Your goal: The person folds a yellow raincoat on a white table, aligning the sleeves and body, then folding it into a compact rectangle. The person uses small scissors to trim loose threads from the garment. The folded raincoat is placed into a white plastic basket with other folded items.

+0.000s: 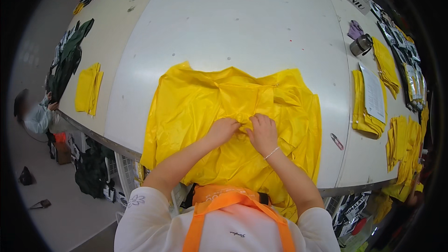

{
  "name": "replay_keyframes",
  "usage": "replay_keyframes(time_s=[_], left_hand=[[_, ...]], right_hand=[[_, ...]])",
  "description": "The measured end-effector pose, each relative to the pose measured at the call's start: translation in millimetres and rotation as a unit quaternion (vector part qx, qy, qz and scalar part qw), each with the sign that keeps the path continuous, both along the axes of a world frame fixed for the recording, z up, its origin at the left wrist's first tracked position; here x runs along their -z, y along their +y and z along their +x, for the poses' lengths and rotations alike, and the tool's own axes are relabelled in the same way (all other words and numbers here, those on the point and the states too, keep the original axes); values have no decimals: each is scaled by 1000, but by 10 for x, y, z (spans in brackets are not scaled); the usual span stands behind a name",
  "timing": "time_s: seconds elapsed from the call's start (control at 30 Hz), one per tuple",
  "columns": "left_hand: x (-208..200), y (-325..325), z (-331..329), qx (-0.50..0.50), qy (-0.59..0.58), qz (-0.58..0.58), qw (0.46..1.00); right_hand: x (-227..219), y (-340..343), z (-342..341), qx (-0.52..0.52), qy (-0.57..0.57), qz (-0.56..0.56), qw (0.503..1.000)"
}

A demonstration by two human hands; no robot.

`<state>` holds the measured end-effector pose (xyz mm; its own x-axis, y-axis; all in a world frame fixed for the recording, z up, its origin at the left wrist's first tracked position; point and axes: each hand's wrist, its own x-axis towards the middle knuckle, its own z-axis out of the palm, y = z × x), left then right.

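A shiny yellow rain jacket (pixel 186 107), or a similar waterproof garment, lies spread at the near edge of the table, its lower part hanging over toward my lap. My left hand (pixel 224 129) is closed on the fabric near the middle. Close beside it, my right hand (pixel 262 133) pinches the same fabric, with a thin beaded bracelet on the wrist. Between the fingertips the material is bunched; any small part held there is hidden. A flat rectangular panel shows just above my hands.
Folded yellow garments (pixel 88 88) lie at left. On the right are a paper sheet (pixel 372 92) on a yellow stack, a steel flask (pixel 361 45), a purple cloth (pixel 355 29) and small thread snips (pixel 336 141). A person (pixel 39 114) handles dark green garments (pixel 70 60) at far left.
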<state>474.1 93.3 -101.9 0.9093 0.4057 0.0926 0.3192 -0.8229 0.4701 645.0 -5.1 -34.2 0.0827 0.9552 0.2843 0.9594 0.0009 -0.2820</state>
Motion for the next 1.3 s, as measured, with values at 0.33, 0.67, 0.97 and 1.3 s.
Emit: replay_keyframes(time_s=[0.33,0.67,0.97,1.3], left_hand=[[-348,190,210,-30,-100,81,991],[-10,765,329,-69,14,-364,929],[-156,439,451,-33,-20,132,990],[-161,326,455,-52,-30,168,984]], right_hand=[[637,561,141,128,122,-193,965],[215,474,179,9,28,-97,995],[306,816,418,103,173,-110,973],[200,1182,970,200,94,-126,967]])
